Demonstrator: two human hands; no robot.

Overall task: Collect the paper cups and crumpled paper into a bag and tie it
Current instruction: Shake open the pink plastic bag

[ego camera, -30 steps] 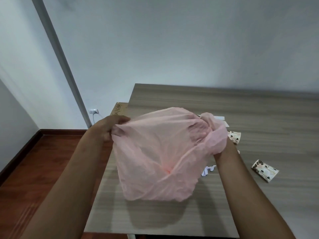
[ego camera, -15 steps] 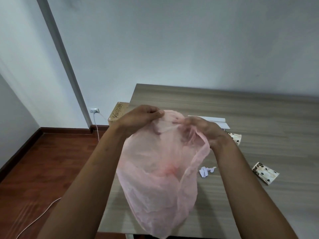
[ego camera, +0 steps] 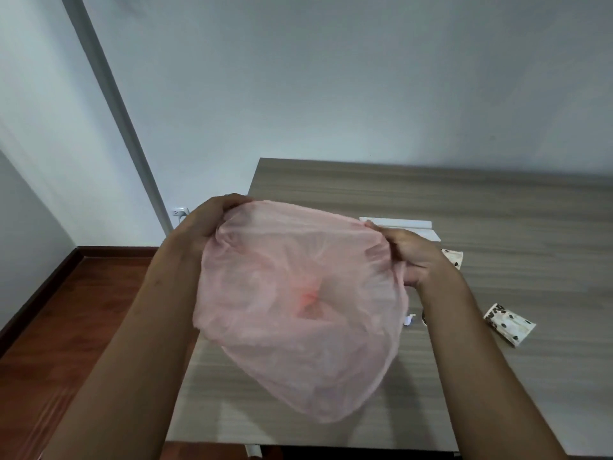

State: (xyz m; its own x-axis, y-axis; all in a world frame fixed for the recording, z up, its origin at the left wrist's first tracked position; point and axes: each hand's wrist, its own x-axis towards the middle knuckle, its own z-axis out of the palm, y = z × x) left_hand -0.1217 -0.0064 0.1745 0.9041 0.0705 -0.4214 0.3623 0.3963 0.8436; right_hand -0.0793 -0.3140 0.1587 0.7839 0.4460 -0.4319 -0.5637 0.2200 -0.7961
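A thin pink plastic bag [ego camera: 298, 310] hangs in the air over the table's left part, spread wide between my hands. My left hand [ego camera: 209, 224] grips its rim on the left, my right hand [ego camera: 414, 257] grips the rim on the right. One spotted paper cup [ego camera: 509, 328] lies on its side to the right of my right forearm. A second spotted cup [ego camera: 453, 257] peeks out just behind my right hand. A scrap of crumpled white paper [ego camera: 408, 319] shows at the bag's right edge, mostly hidden.
The wooden table [ego camera: 497, 200] stands against a white wall. White flat sheets [ego camera: 414, 225] lie behind my right hand. Left of the table are a red-brown floor [ego camera: 66, 310], a wall socket [ego camera: 179, 212] and a grey vertical post [ego camera: 109, 94].
My hands have drawn apart from the close position of half a second ago, stretching the bag's mouth wide again. The bag has puffed out and lifted.
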